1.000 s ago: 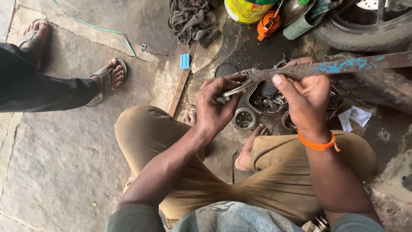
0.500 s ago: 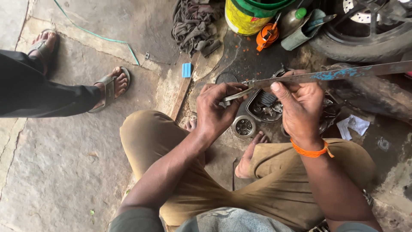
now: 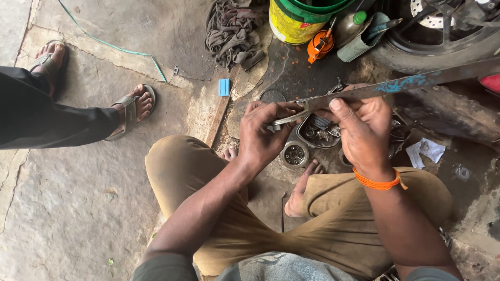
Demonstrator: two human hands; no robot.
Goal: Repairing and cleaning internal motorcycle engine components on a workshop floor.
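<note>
Stone floor; metal bar (image 3: 416, 81) cut off right.

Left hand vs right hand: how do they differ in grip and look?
The left hand pinches the curved grey metal piece; the right hand grips the long flat bar. The right wrist wears an orange band; the left is bare. Both meet over the engine parts.

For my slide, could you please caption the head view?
Squatting person's left hand and right hand grip a wrench and metal bar.
</note>
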